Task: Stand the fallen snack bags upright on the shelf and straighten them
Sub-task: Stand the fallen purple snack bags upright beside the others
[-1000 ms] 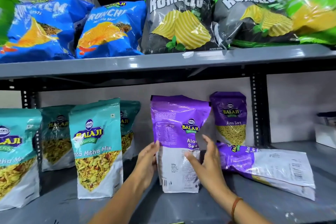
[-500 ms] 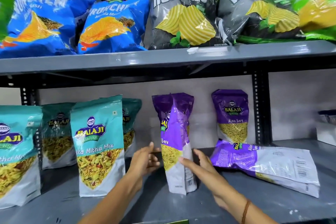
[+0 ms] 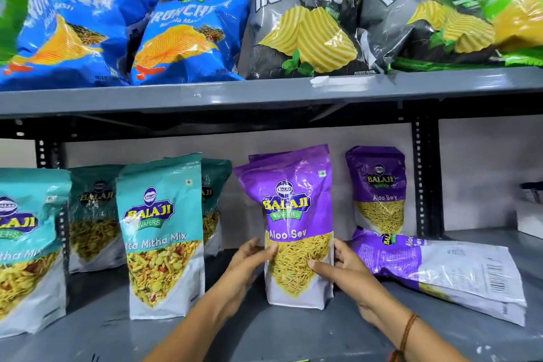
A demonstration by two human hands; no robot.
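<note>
Both hands, left hand (image 3: 249, 261) and right hand (image 3: 346, 270), grasp an upright purple snack bag (image 3: 291, 214), label forward; another purple bag (image 3: 440, 270) lies fallen just beside it.

Two bare forearms come up from the bottom edge, with no sleeves showing on either one. The left hand (image 3: 249, 261) wears no ring, band or glove, and its outline is slightly blurred. The right hand (image 3: 343, 267) is likewise bare, but a thin thread bracelet (image 3: 407, 335) of reddish-brown cord is tied around its wrist, crossing the arm as a narrow twisted line with a small knot or loose end of red near the lower edge.
</note>
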